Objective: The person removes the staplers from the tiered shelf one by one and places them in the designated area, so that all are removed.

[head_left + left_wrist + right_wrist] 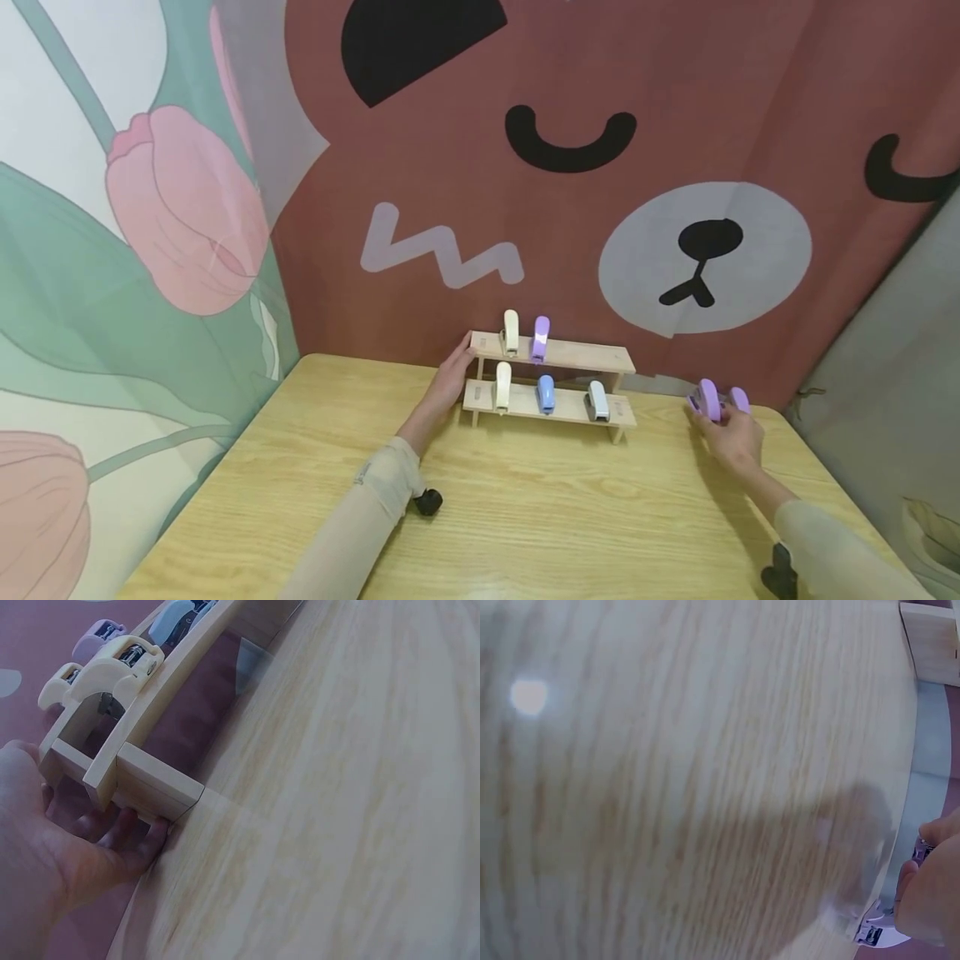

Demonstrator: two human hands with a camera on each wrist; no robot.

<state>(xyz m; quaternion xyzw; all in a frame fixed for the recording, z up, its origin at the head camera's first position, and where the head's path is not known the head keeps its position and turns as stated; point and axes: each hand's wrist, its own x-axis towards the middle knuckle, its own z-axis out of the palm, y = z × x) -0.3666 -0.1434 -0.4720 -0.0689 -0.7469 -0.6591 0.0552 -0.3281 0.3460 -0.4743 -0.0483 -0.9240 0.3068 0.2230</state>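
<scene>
My left hand [452,372] grips the left end of a two-tier wooden rack [581,354], its fingers curled around the end near the side supports [150,780]. On the upper shelf stand a cream stapler [511,332] and a purple stapler [541,337]. The lower shelf carries another cream stapler [502,387], a blue stapler [546,394] and a pale grey stapler [597,401]. Over at the table's back right, my right hand [735,437] pinches a purple stapler [707,400]. A further purple stapler [739,400] is just right of it, partly hidden by the hand.
The wood-grain table [525,508] ends at the back against a brown curtain [420,325] with a bear print. A floral cloth [187,350] hangs along the left side and a grey surface [885,358] borders the right. Dark wrist cameras sit under both sleeves.
</scene>
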